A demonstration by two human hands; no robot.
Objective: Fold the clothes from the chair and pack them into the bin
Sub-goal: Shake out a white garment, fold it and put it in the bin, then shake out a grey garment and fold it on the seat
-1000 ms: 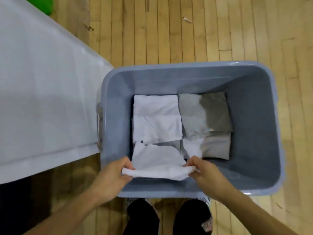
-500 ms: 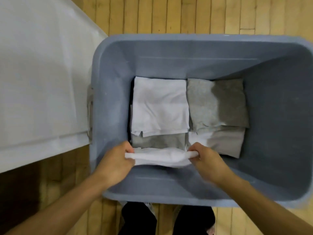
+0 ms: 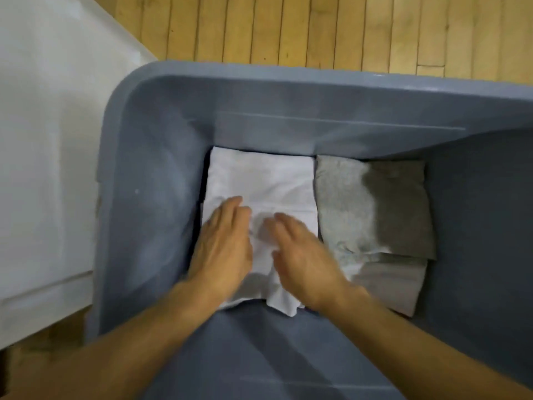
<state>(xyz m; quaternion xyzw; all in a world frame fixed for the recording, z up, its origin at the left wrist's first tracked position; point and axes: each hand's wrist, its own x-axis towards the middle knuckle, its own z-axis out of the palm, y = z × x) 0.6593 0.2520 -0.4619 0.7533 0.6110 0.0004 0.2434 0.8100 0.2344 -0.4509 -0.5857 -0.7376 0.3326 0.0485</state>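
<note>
A blue-grey plastic bin fills most of the view. Inside, at its left, lies a stack of folded white cloth. My left hand and my right hand both press flat on the top white piece, fingers straight, palms down, side by side. To the right of the white stack sit folded grey garments, one on top of another, with a lighter grey piece below them. The near edge of the white cloth sticks out between my wrists.
A white-covered table stands against the bin's left side. Wooden floor shows beyond the bin's far rim. The bin's right part has bare floor beside the grey garments.
Both hands have let go of the folded white cloth they gripped by its ends, laid it on the white stack and now press flat on it. The camera has moved closer to the bin.
</note>
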